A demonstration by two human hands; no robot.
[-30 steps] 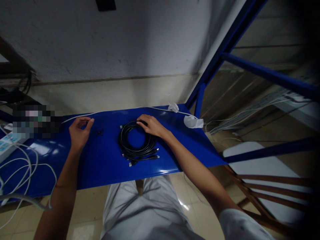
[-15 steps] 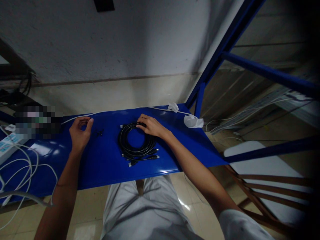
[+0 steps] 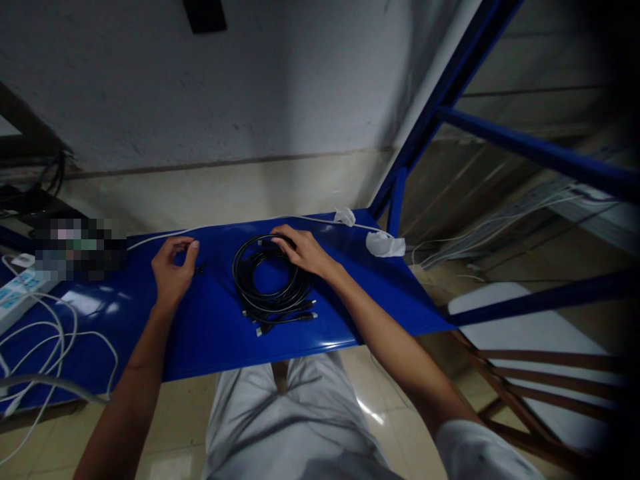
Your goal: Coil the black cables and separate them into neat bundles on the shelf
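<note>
- One white power strip (image 3: 17, 298) lies at the far left of the blue shelf (image 3: 210, 333), with several white wires (image 3: 55, 340) looped beside it
- One left hand (image 3: 173, 270) rests on the shelf, thumb and finger pinched close; what it pinches is too small to tell
- One tiny black thing (image 3: 201, 269) lies just beside that hand
- One coil of black cables (image 3: 270, 283) lies in the middle of the shelf, with three or four plug ends sticking out at its near side
- One right hand (image 3: 300, 250) lies on the far edge of the coil, fingers curled and touching it
- Two white crumpled bits (image 3: 384, 244) sit at the right back corner, on one thin white cord
</note>
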